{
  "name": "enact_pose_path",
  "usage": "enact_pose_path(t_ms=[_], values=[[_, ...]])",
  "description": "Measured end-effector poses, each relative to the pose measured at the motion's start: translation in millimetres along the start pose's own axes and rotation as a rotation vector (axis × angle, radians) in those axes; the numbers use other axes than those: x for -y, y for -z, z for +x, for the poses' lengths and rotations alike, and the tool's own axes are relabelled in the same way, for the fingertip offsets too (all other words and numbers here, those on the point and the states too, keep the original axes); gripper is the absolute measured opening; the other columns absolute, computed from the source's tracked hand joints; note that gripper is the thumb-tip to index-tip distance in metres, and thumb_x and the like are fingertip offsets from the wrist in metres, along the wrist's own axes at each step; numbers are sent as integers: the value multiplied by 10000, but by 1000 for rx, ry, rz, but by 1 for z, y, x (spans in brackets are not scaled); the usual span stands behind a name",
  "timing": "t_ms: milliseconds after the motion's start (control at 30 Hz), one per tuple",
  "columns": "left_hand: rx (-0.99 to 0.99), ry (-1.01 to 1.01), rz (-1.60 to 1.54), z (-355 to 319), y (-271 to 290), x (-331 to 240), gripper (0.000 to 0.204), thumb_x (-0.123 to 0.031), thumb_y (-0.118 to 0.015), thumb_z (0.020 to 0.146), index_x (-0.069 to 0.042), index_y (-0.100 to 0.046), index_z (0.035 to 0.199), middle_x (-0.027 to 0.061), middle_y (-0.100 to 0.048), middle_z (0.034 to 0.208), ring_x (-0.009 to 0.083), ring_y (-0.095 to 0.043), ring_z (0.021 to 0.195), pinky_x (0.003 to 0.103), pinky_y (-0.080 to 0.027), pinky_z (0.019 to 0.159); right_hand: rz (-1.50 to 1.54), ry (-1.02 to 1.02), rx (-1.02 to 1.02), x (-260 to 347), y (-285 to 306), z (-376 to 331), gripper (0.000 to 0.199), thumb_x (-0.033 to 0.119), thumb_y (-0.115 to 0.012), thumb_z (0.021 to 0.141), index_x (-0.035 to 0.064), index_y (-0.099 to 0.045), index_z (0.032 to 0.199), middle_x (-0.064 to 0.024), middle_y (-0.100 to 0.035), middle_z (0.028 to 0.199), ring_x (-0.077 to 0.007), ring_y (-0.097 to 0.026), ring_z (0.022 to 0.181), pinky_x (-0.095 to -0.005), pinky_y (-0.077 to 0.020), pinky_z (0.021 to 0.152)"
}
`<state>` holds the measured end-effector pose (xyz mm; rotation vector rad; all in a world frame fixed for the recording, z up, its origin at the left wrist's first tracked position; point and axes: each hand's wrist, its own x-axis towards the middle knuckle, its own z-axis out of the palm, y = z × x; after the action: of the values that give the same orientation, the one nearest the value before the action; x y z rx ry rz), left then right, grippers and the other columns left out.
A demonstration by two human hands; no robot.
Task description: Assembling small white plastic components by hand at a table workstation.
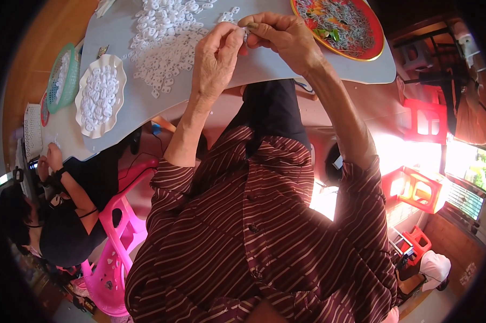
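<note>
Over the grey table, my left hand (216,63) and my right hand (290,44) meet with fingertips pinched together. Between them shows a small whitish piece (246,33) with a metallic glint, mostly covered by the fingers. Left of my hands lies a heap of white oval plastic pieces with holes (155,24), with flat, clearer-looking white pieces (165,60) spread in front of it. Beyond my fingers sit a few loose white pieces (229,14). A red round tray (375,40) at the right holds many small grey metal parts (348,27).
A scalloped white dish (120,99) of white pieces stands at the table's left, beside a green basket (54,81). Another person (65,215) works at the left, by a pink chair (111,253). Red stools (426,121) stand at the right.
</note>
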<state>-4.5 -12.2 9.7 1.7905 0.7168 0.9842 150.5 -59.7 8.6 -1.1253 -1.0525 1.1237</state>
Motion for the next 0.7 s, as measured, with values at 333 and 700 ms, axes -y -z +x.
enact_pose_path(t_ms=[333,700], values=[[147,167,-313,1,5,9,208,-225,-592,888,-31,-632,824,-9,-572,643,59,-498,611,220,-385,605,13,-28,-41,4,4,2,234,217,-642,873,4,-652,967,-42,-651,813,-82,-597,670,-222,-505,666],[-32,124,-316,-5,-6,13,181,-193,-592,895,-15,-613,864,-18,-584,680,36,-473,622,194,-377,559,-175,84,-60,-5,-1,-6,225,244,-649,870,25,-678,908,6,-617,676,-44,-530,609,-207,-437,581]])
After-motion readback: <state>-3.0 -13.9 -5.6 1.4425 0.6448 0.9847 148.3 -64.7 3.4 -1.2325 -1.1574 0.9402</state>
